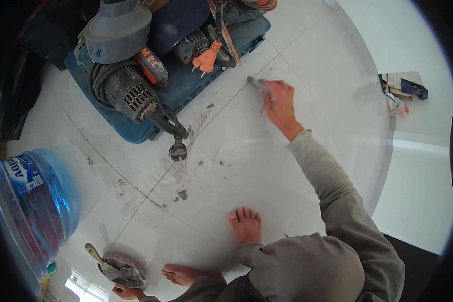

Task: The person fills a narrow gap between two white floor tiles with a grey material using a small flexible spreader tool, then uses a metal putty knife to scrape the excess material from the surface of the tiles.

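Note:
My right hand (282, 103) grips a small grey flat tool (254, 81), its end at a grout line in the white tiled floor (302, 75). Dark smears mark the tiles left of it. My left hand (128, 293) is low at the left, holding the edge of a round bowl (131, 262) of grey paste, with a trowel (95, 254) lying in it. My bare feet (244, 226) are between my hands.
A teal case (136, 135) carries corded power tools (128, 90), a grey funnel (116, 35) and an orange plug (206, 58). A blue water jug (55, 196) stands left, below black material (20, 105). A white wall (412, 176) with small items (402, 93) is right.

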Motion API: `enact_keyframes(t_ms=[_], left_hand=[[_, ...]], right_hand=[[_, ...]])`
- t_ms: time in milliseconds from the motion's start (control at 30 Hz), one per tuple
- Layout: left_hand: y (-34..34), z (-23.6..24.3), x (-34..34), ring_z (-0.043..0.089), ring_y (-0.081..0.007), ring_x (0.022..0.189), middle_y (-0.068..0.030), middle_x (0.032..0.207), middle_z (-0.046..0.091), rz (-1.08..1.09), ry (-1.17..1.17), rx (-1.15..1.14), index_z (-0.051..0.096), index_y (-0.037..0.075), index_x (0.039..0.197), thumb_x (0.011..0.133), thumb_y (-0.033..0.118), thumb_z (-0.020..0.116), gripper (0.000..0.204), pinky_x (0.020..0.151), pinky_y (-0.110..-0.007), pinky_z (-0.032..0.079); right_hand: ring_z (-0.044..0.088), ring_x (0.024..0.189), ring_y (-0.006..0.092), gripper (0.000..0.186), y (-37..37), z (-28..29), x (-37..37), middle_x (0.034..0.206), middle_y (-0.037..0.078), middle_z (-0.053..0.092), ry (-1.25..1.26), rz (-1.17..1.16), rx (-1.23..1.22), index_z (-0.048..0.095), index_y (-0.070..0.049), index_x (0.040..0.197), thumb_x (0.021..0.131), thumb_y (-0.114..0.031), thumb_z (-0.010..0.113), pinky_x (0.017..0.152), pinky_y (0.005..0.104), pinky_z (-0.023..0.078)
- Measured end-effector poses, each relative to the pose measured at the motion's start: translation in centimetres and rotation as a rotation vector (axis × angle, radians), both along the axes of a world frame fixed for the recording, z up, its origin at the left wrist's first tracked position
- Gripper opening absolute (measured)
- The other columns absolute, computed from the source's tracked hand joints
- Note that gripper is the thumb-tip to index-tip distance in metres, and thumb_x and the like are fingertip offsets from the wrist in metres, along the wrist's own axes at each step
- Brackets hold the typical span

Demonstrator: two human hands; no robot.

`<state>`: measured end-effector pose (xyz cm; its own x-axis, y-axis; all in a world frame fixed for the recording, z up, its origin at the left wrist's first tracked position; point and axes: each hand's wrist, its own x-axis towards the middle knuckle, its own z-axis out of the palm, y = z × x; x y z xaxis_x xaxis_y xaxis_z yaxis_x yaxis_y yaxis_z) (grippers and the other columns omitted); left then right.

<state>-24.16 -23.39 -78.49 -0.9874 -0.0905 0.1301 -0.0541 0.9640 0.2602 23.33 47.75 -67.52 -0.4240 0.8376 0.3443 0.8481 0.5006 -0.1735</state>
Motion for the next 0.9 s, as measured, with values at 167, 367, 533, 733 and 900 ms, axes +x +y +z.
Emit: enact_keyframes(t_ms=[167,367,533,733,900], left_hand=[[0.8,-0.1,0.4,0.062,-0.0345,0.075,-0.015,0.089,0.069,-0.035,0.051,0.05,0.064,0.003,0.096,0.103,0.043,0.052,0.042,0.069,-0.049,0.047],[0.5,0.3,0.9,0.06,-0.0325,0.072,-0.0155,0.086,0.067,-0.04,0.071,0.06,0.063,0.003,0.094,0.103,0.041,0.052,0.041,0.069,-0.049,0.047],[0.6,0.1,0.5,0.057,-0.0308,0.073,-0.015,0.086,0.065,-0.039,0.047,0.028,0.062,0.002,0.093,0.103,0.04,0.052,0.04,0.069,-0.048,0.046],[0.3,0.0,0.2,0.057,-0.0303,0.072,-0.0138,0.086,0.065,-0.05,0.034,0.072,0.06,0.002,0.093,0.104,0.04,0.052,0.04,0.069,-0.047,0.045],[1.0,0.5,0.8,0.054,-0.0287,0.071,-0.0129,0.084,0.063,-0.045,0.046,0.073,0.059,0.002,0.093,0.104,0.039,0.051,0.04,0.068,-0.046,0.044]], right_hand=[[0.062,0.1,0.026,0.034,-11.2,1.0,-4.4,0.101,0.006,0.071,0.064,0.165,-0.233,0.069,-0.009,0.116,0.082,0.0,0.071,0.096,0.0445,0.039],[0.063,0.098,0.0275,0.034,-11.0,2.8,-2.7,0.102,0.007,0.072,0.148,0.131,-0.287,0.07,-0.009,0.118,0.085,-0.001,0.071,0.093,0.0437,0.042],[0.066,0.1,0.0404,0.023,5.1,2.5,5.5,0.103,0.015,0.072,0.204,-0.208,-0.048,0.071,-0.006,0.114,0.092,-0.004,0.066,0.087,0.0467,0.05],[0.067,0.098,0.038,0.024,7.4,0.0,5.1,0.102,0.014,0.074,0.049,-0.287,-0.03,0.071,-0.006,0.113,0.09,-0.009,0.069,0.086,0.0491,0.049],[0.064,0.101,0.0289,0.027,-5.4,0.6,-1.9,0.104,0.01,0.071,0.052,0.038,-0.109,0.069,-0.007,0.114,0.087,-0.005,0.07,0.093,0.0436,0.038]])
